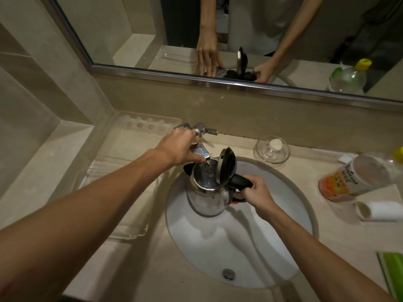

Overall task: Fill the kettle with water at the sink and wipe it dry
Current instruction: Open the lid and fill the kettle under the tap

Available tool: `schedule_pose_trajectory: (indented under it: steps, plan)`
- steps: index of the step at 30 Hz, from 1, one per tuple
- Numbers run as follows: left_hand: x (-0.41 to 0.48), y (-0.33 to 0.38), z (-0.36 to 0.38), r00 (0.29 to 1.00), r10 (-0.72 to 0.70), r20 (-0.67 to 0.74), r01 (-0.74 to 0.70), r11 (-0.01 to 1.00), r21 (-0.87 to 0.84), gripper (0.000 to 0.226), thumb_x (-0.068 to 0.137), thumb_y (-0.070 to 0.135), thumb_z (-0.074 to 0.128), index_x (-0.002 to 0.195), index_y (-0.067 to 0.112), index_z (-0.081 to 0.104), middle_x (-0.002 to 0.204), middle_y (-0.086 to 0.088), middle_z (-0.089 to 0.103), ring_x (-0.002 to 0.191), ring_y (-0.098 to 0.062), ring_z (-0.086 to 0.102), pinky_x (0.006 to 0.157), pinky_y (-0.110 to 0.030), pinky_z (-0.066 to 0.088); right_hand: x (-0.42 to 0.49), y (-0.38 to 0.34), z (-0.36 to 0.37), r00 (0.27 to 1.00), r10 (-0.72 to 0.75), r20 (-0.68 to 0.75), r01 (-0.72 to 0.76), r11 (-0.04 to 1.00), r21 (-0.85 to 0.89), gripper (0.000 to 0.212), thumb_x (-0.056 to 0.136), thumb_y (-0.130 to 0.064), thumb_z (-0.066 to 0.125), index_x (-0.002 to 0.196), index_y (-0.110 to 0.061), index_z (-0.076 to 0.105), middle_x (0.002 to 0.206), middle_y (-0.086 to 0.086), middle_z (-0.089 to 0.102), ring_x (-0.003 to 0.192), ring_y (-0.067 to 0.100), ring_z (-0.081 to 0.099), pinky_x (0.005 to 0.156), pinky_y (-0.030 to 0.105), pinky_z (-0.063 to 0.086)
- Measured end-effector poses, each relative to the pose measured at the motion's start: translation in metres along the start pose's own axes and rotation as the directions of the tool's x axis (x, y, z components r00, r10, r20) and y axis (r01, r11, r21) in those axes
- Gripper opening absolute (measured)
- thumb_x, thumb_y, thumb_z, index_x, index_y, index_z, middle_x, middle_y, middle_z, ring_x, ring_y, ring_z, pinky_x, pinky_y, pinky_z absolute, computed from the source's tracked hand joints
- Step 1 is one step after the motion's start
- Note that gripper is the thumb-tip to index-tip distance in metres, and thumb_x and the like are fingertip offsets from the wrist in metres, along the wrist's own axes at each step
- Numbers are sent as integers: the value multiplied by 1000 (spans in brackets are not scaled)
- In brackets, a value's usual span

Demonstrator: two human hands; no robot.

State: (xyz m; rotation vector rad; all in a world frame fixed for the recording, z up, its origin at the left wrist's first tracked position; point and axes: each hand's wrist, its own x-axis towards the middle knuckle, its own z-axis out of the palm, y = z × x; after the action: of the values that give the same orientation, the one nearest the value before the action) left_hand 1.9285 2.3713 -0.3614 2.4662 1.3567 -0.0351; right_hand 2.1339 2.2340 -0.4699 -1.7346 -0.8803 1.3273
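A steel kettle [205, 199] with a black handle hangs over the white sink basin [272, 247], its black lid [227, 168] flipped up. My right hand [254, 192] grips the handle. The chrome tap [201, 151] reaches over the kettle's mouth, and water stands inside the kettle. My left hand [178, 148] rests on the tap, fingers around its lever and spout. Whether water is running I cannot tell.
A clear plastic tray [122, 192] lies on the counter to the left. A glass dish [271, 150] with soap, an orange juice bottle [357, 179], a white rolled cloth [379, 211] and a green item [392, 273] sit to the right. A mirror [239, 35] runs behind.
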Motion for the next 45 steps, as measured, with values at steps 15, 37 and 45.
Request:
schedule_pose_trajectory:
  steps: [15,37,45]
  plan:
    - [-1,0,-1,999,-35,14,35,999,-40,55,71,52,82,63,27,34,83,-1,49,81,-23,48,70,-31,38,0,-1,1,1000,-4,-11,3,999,-35,30,57,11,61,86,13,67,80,42,64,81,63,66,71,72,55]
    - [-5,2,-1,999,-34,-3,34,999,-39,52,72,51,82,80,21,41,88,-1,49,92,-28,55,71,-30,37,1,3,3,1000,-15,0,15,1000,-22,36,55,7,59,89,15,67,83,46,62,79,67,62,64,58,58]
    - [-6,4,-2,999,-46,1,46,998,-40,50,73,52,81,86,20,44,98,-6,58,100,-29,59,73,-31,39,0,4,2,1000,-6,0,6,1000,-19,36,57,9,59,91,16,67,81,43,64,76,62,65,69,73,53]
